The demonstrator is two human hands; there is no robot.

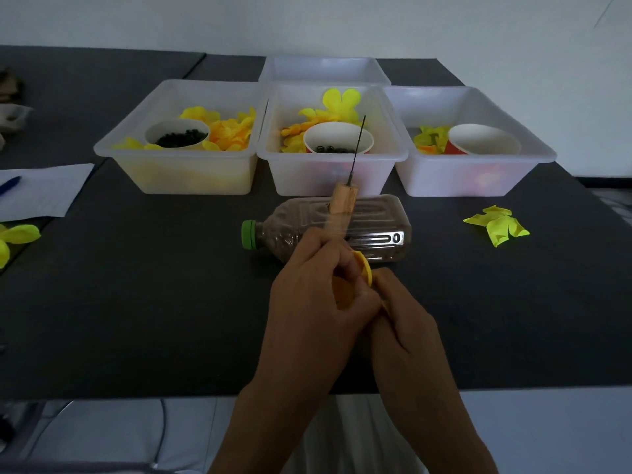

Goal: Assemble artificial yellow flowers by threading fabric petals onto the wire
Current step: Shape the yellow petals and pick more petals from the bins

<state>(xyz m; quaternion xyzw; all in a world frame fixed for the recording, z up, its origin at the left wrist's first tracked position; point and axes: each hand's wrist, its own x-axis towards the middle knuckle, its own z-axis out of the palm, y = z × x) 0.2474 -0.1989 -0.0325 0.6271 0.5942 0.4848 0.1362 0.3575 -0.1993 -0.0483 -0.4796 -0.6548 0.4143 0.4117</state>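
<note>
Nearest the camera, past a pale floor with a thin cable [163, 429] trailing across it, the edge of a dark grey table [136, 302] runs across the view. Above that edge the left hand [314, 295] is curled around the lower end of a wooden-handled tool [343, 200], whose thin dark wire [357, 148] tilts up and away toward the bins. The right hand [407, 323] sits just beside the left, its fingers pinching an orange-yellow fabric petal [364, 268] held between the two hands. Just behind them a clear plastic bottle [342, 230] with a green cap [249, 234] lies on its side. A few loose yellow-green petals [497, 224] rest on the table to the right, more [15, 239] at the left edge, near a sheet of paper [41, 189] with a blue pen [10, 186]. Farther back stand three translucent bins in a row: the left bin [178, 172] holds yellow petals and a cup of dark beads [178, 135], the middle bin [328, 176] holds petals and a red cup [338, 140] with beads, the right bin [472, 176] has petals and another red cup [484, 140]. A fourth bin [325, 70] sits behind the middle one, against a plain pale wall [307, 22].
</note>
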